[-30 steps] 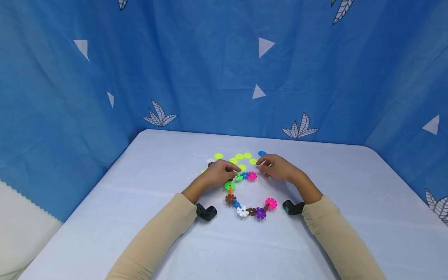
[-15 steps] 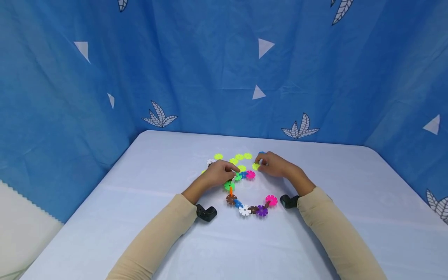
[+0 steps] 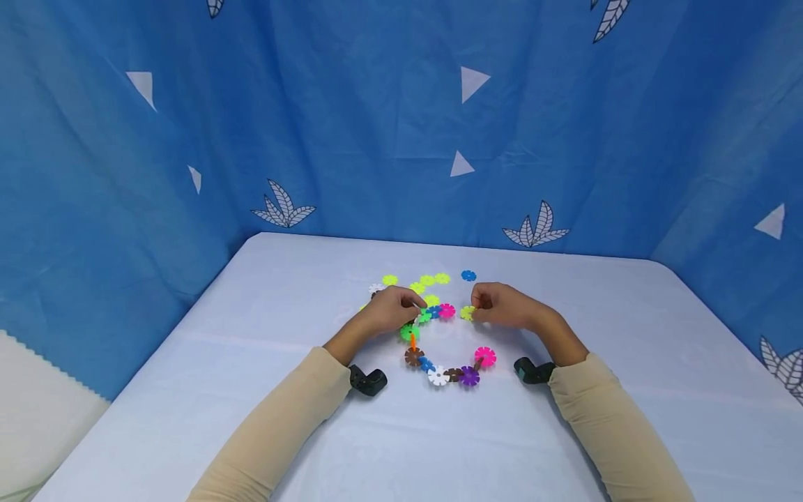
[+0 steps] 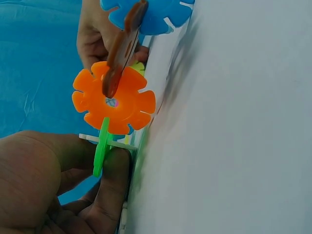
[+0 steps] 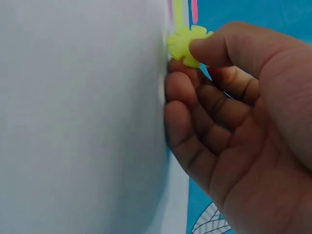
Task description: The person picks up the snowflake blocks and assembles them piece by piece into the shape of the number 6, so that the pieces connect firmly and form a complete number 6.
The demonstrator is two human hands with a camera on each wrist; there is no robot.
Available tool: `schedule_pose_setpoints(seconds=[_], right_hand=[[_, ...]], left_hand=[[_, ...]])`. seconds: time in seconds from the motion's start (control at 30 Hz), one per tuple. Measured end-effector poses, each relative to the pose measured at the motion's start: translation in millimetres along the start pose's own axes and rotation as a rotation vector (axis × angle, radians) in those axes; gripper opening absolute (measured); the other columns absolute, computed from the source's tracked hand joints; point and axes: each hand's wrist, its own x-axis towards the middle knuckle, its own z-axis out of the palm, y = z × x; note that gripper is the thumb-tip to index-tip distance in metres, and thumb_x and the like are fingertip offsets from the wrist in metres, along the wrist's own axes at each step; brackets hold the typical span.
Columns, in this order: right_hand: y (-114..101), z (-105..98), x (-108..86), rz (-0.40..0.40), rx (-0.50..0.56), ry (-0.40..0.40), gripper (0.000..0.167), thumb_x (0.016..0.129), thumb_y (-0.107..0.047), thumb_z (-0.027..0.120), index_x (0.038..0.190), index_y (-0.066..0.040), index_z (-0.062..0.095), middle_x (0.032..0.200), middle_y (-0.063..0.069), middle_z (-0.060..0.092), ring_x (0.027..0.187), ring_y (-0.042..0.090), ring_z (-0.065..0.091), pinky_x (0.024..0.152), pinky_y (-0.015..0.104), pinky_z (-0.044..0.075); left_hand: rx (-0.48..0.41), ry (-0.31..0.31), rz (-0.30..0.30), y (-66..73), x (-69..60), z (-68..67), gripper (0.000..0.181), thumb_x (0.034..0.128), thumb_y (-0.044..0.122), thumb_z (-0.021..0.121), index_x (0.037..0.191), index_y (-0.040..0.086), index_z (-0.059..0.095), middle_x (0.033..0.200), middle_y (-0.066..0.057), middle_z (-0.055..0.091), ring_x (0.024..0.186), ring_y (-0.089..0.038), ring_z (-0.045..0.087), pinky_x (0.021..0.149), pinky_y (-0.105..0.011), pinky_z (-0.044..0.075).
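Observation:
My right hand (image 3: 505,307) pinches a yellow snowflake disc (image 5: 185,46) between thumb and fingers, just right of the chain's pink end. My left hand (image 3: 392,309) holds a curved chain of interlocked snowflake discs by its upper left part. In the left wrist view, the left fingers (image 4: 114,178) are at a white disc (image 4: 122,145) slotted into a green disc (image 4: 101,156). Beyond these come an orange disc (image 4: 139,102), a brown disc (image 4: 117,58) and a blue disc (image 4: 165,14). The chain's lower end is a pink disc (image 3: 485,357). My left hand hides some discs.
Several loose yellow discs (image 3: 428,280) lie behind the chain, with a blue disc (image 3: 468,276) at the back right. A white disc (image 3: 376,288) sits behind my left hand. Blue patterned cloth (image 3: 389,125) hangs behind the white table (image 3: 301,279).
My right hand has picked up a yellow disc from the loose ones and brought it toward me, beside the chain's upper pink end. My left hand has stayed nearly still on the chain.

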Motion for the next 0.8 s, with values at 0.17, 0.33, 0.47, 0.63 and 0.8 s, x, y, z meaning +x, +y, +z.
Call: schedule_pose_setpoints(seconds=[0.17,0.33,0.47,0.63,0.8], right_hand=[[-11,6,2.2,-0.041,-0.057,-0.029,0.016,0.091,-0.005,0.071,0.091,-0.009,0.056,0.082,0.005,0.054,0.079,0.022,0.053,0.065,0.033,0.047],[-21,11,3.2,-0.022,-0.118,-0.003,0.018,0.091,-0.005,0.070,0.090,-0.010,0.054,0.081,0.004,0.056,0.078,0.022,0.054,0.067,0.033,0.048],[-22,13,4.7,-0.014,-0.154,0.014,0.018,0.091,-0.004,0.071,0.090,-0.010,0.054,0.083,0.003,0.058,0.081,0.021,0.055,0.069,0.033,0.050],[-21,15,5.1,-0.009,-0.181,0.029,0.018,0.092,-0.005,0.071,0.091,-0.010,0.054,0.085,0.003,0.059,0.083,0.021,0.055,0.071,0.033,0.051],[-22,17,3.9,-0.031,-0.168,0.020,0.017,0.092,-0.004,0.071,0.092,-0.010,0.054,0.086,0.002,0.059,0.085,0.021,0.057,0.072,0.033,0.051]], left_hand=[[0.010,-0.001,0.006,-0.3,-0.8,-0.4,0.019,0.1005,0.012,0.062,0.114,0.012,0.076,0.100,-0.002,0.066,0.081,-0.017,0.060,0.071,-0.032,0.050],[0.037,-0.047,0.030,4.3,-1.9,-1.4,0.027,0.0990,0.009,0.059,0.119,0.015,0.075,0.099,-0.001,0.067,0.081,-0.018,0.058,0.072,-0.032,0.048],[0.053,-0.082,0.043,7.5,-2.3,-1.7,0.029,0.0981,0.008,0.058,0.121,0.015,0.074,0.106,0.001,0.068,0.088,-0.018,0.057,0.078,-0.034,0.048],[0.057,-0.108,0.048,8.9,-2.9,-1.1,0.026,0.0997,0.010,0.059,0.121,0.012,0.074,0.111,0.001,0.069,0.093,-0.018,0.059,0.084,-0.036,0.050],[0.076,-0.088,0.057,9.2,-4.0,-0.2,0.025,0.1011,0.012,0.058,0.122,0.010,0.072,0.107,0.000,0.067,0.087,-0.017,0.060,0.080,-0.034,0.050]])
